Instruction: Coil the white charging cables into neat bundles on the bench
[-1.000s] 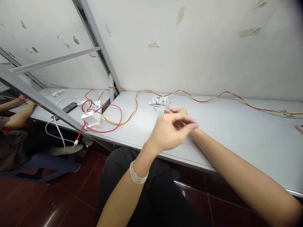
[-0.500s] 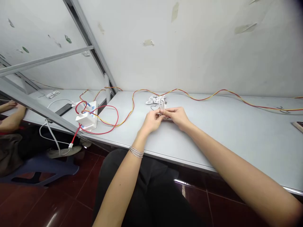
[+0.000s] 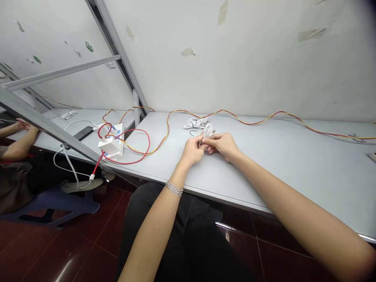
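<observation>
A coiled white cable (image 3: 207, 131) is pinched between both hands above the grey table, its loop sticking up past the fingertips and a plug end showing at its right. My left hand (image 3: 193, 150) is closed on the coil's lower part from the left. From the right, my right hand (image 3: 225, 145) grips the same coil, its fingertips meeting those of the left. Just behind the hands lie bundled white cables (image 3: 196, 123) on the table. A small black tie (image 3: 192, 133) rests in front of that bundle. The fingers hide the bottom of the held coil.
Red and yellow wires (image 3: 168, 125) run along the table's back. At the left stand a power strip (image 3: 120, 147) with white adapters, a dark phone (image 3: 84, 133) and a slanting metal frame (image 3: 53, 121). Another person's hands (image 3: 25, 125) are beyond it. Black ties (image 3: 358, 138) lie far right.
The held coil has tilted to the right, and its plug end now shows more clearly. Both hands remain together around it. The whole view has shifted slightly.
</observation>
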### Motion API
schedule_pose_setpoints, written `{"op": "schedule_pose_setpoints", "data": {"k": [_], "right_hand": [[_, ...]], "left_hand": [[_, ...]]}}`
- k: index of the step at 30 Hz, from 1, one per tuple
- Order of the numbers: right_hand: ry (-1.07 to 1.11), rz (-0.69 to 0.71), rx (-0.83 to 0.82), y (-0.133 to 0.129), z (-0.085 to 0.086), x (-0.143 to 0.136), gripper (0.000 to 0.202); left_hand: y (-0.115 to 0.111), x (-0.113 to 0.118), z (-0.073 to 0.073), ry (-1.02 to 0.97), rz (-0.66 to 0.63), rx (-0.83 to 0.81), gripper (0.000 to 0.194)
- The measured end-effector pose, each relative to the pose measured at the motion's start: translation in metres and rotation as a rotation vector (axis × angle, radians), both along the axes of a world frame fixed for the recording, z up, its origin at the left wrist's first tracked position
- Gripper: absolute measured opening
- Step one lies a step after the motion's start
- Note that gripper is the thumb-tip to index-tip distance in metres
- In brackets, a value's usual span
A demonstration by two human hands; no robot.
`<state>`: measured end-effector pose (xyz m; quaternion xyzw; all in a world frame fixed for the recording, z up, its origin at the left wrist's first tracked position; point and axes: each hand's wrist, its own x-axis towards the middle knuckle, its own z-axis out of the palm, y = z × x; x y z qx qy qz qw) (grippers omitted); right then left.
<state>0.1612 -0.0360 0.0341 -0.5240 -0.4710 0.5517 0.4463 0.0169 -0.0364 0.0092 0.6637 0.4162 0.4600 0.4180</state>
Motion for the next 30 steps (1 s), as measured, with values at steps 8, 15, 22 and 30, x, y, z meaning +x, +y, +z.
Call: {"op": "schedule_pose_setpoints", "data": {"k": [8,15,22,30], "right_hand": [[-0.210,-0.039,0.268,0.000,-0.006,0.001,0.046],[-0.192,-0.117,0.268,0.001,0.000,0.003,0.028],[-0.132,-0.176,0.250,-0.001,0.005,0.000,0.019],[-0.064,-0.154,0.127,0.000,0.006,0.001,0.025]], "left_hand": [[0.003,0.002,0.001,-0.192,-0.015,-0.193,0.020],[0.001,0.003,0.008,-0.202,0.029,-0.329,0.015],[-0.003,0.003,0.014,-0.173,0.027,-0.339,0.021],[-0.002,0.001,0.010,-0.123,-0.003,-0.280,0.013]]}}
